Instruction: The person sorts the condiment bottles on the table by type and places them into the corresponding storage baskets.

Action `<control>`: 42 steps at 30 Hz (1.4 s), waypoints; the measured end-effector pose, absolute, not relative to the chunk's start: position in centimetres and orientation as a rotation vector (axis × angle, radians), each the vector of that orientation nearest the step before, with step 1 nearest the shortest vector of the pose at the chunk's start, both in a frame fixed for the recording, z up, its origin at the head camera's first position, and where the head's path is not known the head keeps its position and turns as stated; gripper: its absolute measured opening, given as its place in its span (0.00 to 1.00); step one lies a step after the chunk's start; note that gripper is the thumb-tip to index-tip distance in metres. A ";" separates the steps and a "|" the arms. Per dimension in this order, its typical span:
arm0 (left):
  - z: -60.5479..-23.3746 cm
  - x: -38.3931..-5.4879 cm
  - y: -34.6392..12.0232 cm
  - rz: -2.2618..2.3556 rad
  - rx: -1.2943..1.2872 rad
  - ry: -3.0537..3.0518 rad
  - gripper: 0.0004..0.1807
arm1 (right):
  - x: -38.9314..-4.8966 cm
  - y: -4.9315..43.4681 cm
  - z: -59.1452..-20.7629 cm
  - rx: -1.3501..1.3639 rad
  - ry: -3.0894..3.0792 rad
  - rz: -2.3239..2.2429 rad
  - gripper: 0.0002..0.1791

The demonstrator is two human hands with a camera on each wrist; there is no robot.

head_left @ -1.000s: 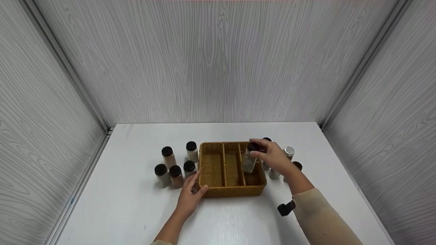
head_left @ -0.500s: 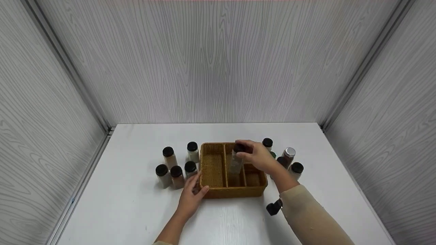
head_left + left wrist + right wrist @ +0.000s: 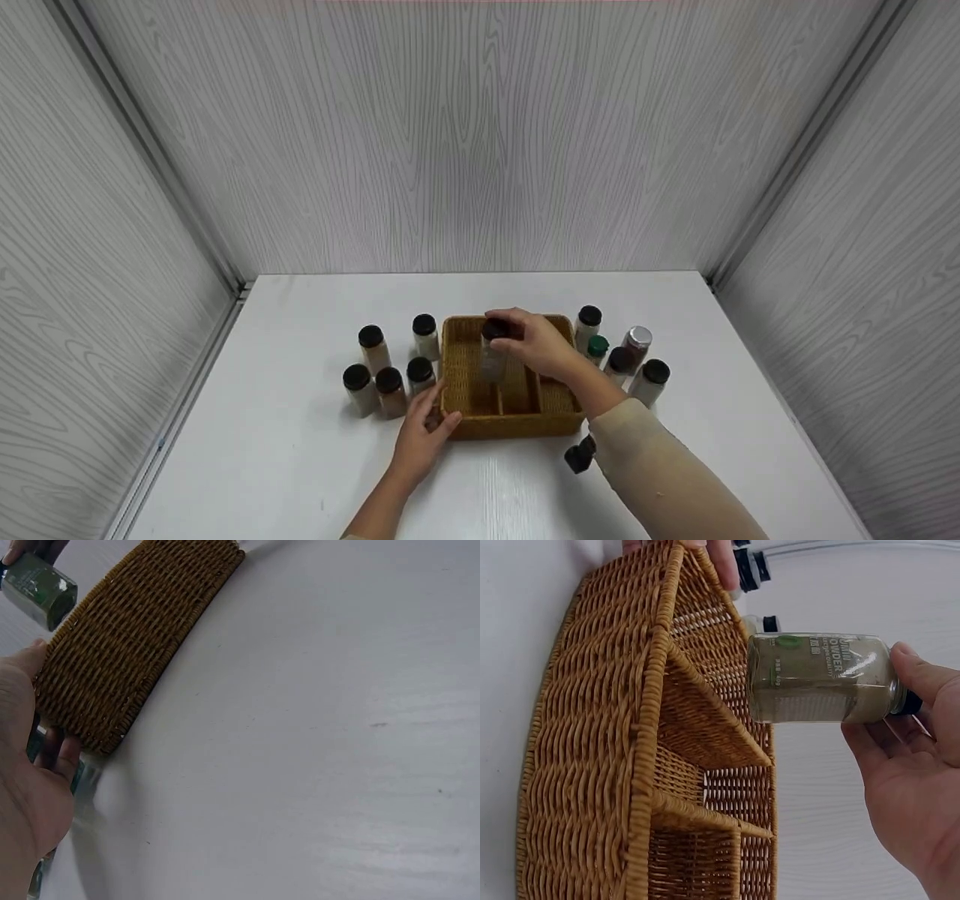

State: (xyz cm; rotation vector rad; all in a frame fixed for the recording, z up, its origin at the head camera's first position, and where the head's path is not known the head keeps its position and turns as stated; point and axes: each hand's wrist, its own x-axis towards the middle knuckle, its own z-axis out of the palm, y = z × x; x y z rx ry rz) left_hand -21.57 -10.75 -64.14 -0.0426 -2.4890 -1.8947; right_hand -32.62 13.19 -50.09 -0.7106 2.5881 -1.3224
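Note:
A brown wicker basket with dividers sits mid-table. My left hand grips its near left corner. In the left wrist view that hand's thumb is at the rim of the basket, fingers round the side. My right hand holds a spice jar by its black cap end, over the divider beside the left compartment. The right wrist view shows the clear spice jar with greenish-brown powder and a label reading "POWDER", pinched between thumb and fingers of my right hand, above the basket.
Several black-capped jars stand close to the basket's left side. On the right are more jars, one with a green cap and one with a silver cap. Grey wood-patterned walls enclose the white table at back and sides.
My right hand has carried the spice jar leftward, from the right compartment across the middle one to the left divider. My left hand stays on the basket corner.

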 end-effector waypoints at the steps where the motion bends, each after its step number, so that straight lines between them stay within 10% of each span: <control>1: -64.2 -21.6 -10.8 -1.895 -0.039 -2.492 0.38 | -32.7 12.9 -50.2 -0.719 2.592 -1.313 0.29; 42: -64.6 -21.6 -10.7 -1.916 -0.028 -2.494 0.38 | -36.4 10.4 -55.4 -0.607 2.705 -1.151 0.29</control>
